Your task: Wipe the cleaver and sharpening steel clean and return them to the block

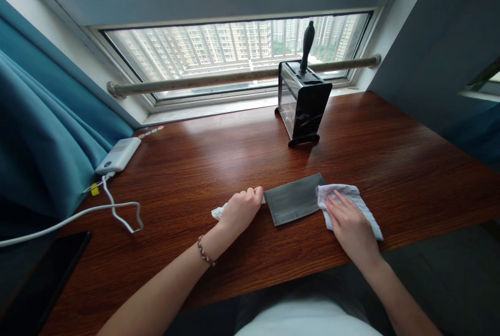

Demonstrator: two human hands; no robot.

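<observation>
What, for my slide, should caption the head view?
Left hand holds a cleaver; right hand presses a cloth to its blade.

Our left hand (242, 208) hides the handle of the cleaver (292, 200), and the cloth (359, 194) covers one corner of its blade. In the knife block (302, 104) we see only a black handle (307, 44). The white cable (58, 221) runs off the left edge, out of sight.

The cleaver (294, 199) lies at the desk's (219, 148) front edge, the cloth (351, 190) at its right end. The knife block (302, 99) stands behind near the back edge, and the power bank (118, 154) lies at the left edge.
</observation>
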